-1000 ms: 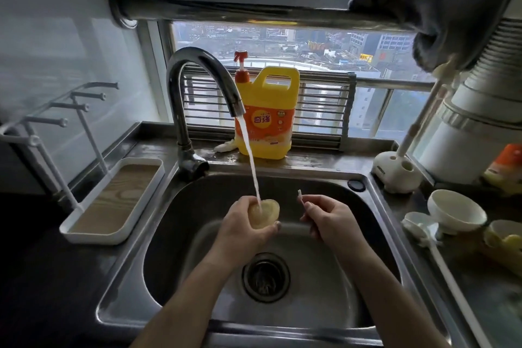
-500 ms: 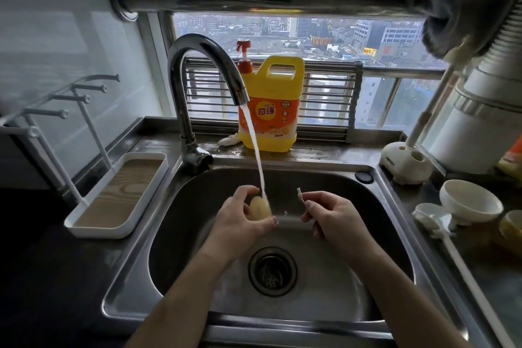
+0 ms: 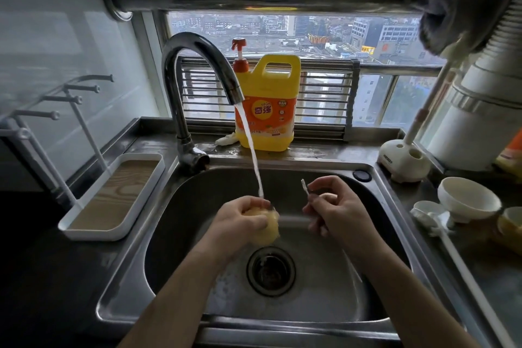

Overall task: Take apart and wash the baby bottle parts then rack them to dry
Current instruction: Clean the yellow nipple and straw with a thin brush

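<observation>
Two grips, both bare hands, meet low inside the steel sink [image 3: 175, 234], above the round drain [image 3: 271, 271]. We see the left grip [image 3: 240, 220] clenched around a pale yellow, soft-looking bottle part [image 3: 268, 230], fingers wrapped over its top, holding it right under the stream of water [image 3: 252, 150] that falls from the curved tap [image 3: 197, 41]; the water strikes the part's upper edge. Which piece of the bottle it is we cannot tell. The right grip [image 3: 341, 212] is just beside the left one and apart from it, curled round a thin white stick [image 3: 305, 187] whose tip pokes up above the fingers; it is too small for us to name.

Behind the sink a yellow detergent jug [image 3: 268, 110] with a red pump stands against the window grille. On the table [image 3: 42, 277] to our left sits the drying rack [image 3: 113, 198], a white tray with a wood-grain floor and thin pegs rising behind it. On the table to our right we find a white funnel-shaped piece [image 3: 469, 200], a white brush stand [image 3: 401, 162], a long white handle [image 3: 463, 263] lying along the sink edge, and a yellow cup [image 3: 511, 226] at the edge of view
</observation>
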